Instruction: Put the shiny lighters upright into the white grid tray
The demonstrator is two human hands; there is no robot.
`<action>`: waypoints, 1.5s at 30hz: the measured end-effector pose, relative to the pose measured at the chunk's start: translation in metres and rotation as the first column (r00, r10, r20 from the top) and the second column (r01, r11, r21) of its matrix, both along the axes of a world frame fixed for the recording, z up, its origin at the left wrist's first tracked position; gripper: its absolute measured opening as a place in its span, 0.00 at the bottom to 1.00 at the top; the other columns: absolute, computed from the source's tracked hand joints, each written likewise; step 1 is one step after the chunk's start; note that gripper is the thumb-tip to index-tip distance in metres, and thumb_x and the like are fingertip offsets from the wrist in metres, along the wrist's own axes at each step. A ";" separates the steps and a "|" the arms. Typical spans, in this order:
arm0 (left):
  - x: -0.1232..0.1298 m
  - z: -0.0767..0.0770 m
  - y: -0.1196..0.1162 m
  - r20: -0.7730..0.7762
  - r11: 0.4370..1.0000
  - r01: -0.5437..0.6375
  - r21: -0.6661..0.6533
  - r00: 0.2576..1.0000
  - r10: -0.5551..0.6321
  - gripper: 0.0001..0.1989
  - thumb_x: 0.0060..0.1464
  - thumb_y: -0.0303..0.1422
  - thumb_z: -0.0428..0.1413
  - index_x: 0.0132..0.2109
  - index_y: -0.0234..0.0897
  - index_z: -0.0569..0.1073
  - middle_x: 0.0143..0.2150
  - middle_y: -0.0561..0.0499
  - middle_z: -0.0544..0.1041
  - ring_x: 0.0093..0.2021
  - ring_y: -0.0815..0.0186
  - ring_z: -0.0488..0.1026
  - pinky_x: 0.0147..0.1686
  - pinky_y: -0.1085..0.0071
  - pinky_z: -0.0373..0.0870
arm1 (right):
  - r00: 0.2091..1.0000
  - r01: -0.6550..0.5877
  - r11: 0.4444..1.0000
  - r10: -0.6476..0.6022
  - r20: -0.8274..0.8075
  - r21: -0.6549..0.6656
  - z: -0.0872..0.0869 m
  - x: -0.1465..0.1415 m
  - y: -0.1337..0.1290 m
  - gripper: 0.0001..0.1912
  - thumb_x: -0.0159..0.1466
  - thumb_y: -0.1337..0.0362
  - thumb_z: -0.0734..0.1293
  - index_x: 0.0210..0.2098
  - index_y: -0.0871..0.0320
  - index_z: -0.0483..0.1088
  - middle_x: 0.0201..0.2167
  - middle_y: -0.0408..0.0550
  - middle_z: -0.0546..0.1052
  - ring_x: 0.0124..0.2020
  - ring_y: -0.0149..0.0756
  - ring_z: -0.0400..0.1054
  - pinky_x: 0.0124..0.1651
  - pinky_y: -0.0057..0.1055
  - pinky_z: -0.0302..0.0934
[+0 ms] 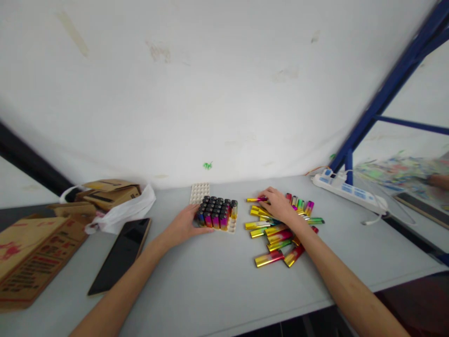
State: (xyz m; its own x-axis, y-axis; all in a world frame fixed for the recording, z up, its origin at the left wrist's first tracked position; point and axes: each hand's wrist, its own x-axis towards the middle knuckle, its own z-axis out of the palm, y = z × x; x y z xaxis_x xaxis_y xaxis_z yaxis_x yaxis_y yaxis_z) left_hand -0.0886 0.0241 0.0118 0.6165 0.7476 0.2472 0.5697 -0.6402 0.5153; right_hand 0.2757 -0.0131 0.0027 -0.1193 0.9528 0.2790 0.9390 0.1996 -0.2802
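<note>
My left hand (184, 224) grips the left corner of a white tray (231, 227), its thumb along the front and its fingers round the far side. Upright in that tray stand rows of shiny tubes (215, 217) with black tops, coloured purple, blue and gold. My right hand (277, 203) reaches over a loose pile of metallic tubes (277, 234) in gold, red and green. Its fingers are closed at one end of a gold and pink tube (256, 200) at the pile's far left. The fingertips are partly hidden.
A second white holed tray (199, 193) lies against the wall behind. To the left are a dark phone or tablet (121, 255), a white plastic bag (122, 215) and cardboard boxes (38, 257). At the right lie a power strip (351, 192) and a blue metal frame (379, 98).
</note>
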 end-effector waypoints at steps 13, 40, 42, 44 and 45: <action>0.001 -0.002 0.002 -0.027 0.999 -0.038 -0.031 0.999 0.037 0.35 0.46 0.54 0.67 0.56 0.38 0.77 0.59 0.41 0.79 0.60 0.46 0.75 0.64 0.52 0.68 | 0.734 0.024 0.996 0.041 -0.678 0.086 0.024 -0.017 -0.014 0.18 0.66 0.48 0.70 0.40 0.57 0.76 0.24 0.40 0.69 0.26 0.33 0.61 0.32 0.31 0.56; 0.011 0.013 -0.010 -0.138 0.998 -0.024 -0.056 0.990 0.016 0.36 0.55 0.51 0.62 0.59 0.23 0.72 0.59 0.45 0.77 0.59 0.55 0.72 0.64 0.59 0.64 | 0.272 -0.422 0.853 -0.205 -0.940 -0.308 0.036 -0.061 -0.033 0.29 0.70 0.35 0.57 0.31 0.54 0.62 0.19 0.34 0.52 0.17 0.25 0.47 0.20 0.23 0.43; 0.011 0.012 -0.009 -0.131 0.999 -0.027 -0.041 0.991 0.021 0.35 0.54 0.50 0.64 0.58 0.24 0.73 0.58 0.45 0.78 0.58 0.55 0.73 0.63 0.57 0.65 | 0.291 -0.428 0.839 -0.224 -0.930 -0.336 0.036 -0.060 -0.032 0.31 0.70 0.34 0.55 0.28 0.54 0.61 0.19 0.34 0.49 0.17 0.26 0.44 0.20 0.25 0.42; 0.010 0.011 -0.008 -0.120 0.999 -0.029 -0.037 0.992 0.024 0.35 0.53 0.50 0.64 0.57 0.26 0.74 0.57 0.45 0.78 0.57 0.54 0.73 0.63 0.56 0.66 | 0.306 -0.434 0.832 -0.226 -0.925 -0.346 0.038 -0.060 -0.033 0.31 0.70 0.35 0.55 0.25 0.53 0.58 0.18 0.34 0.47 0.17 0.26 0.40 0.20 0.26 0.40; 0.010 0.010 -0.008 -0.117 0.999 -0.032 -0.044 0.993 0.026 0.34 0.52 0.50 0.65 0.57 0.27 0.74 0.57 0.44 0.78 0.57 0.54 0.73 0.62 0.56 0.67 | 0.309 -0.439 0.829 -0.222 -0.925 -0.346 0.040 -0.059 -0.034 0.31 0.70 0.36 0.55 0.24 0.53 0.56 0.18 0.34 0.46 0.17 0.26 0.39 0.19 0.26 0.38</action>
State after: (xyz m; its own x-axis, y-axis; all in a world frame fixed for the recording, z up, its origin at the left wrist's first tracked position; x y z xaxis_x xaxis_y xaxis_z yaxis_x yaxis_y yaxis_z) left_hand -0.0787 0.0163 0.0222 0.6168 0.7745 0.1403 0.6456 -0.5998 0.4727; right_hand 0.2163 -0.0469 0.0424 -0.2194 0.9598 -0.1748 -0.0340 -0.1866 -0.9818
